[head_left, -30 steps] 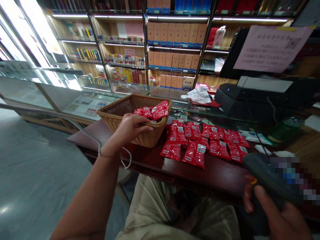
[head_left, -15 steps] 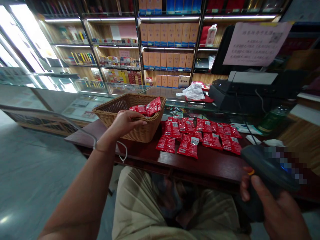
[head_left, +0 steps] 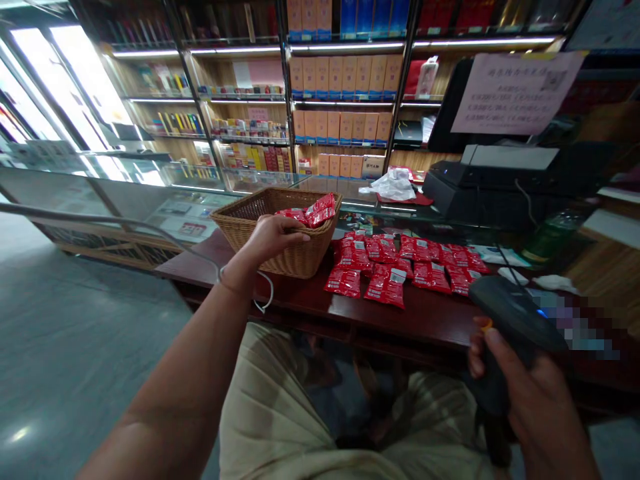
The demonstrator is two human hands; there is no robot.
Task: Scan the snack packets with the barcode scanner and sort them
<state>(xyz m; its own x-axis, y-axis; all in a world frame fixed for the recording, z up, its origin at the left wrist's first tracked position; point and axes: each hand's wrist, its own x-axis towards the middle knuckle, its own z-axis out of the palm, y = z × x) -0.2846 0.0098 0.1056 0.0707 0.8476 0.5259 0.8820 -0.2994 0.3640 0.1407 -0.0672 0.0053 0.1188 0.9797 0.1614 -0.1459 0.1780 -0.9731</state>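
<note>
Across the dark wooden desk (head_left: 425,325) in my head view, red packets (head_left: 384,288) lie together, their white labels too small for me to read; more sit inside the wicker basket (head_left: 295,261). I see the left hand (head_left: 273,239) curled over its near rim, the right hand (head_left: 530,387) wrapped round a scanner (head_left: 513,312). Behind, a pink sheet (head_left: 517,97) bears blurred print; lit shelves (head_left: 345,103) stand beyond a glass counter (head_left: 345,187).
</note>
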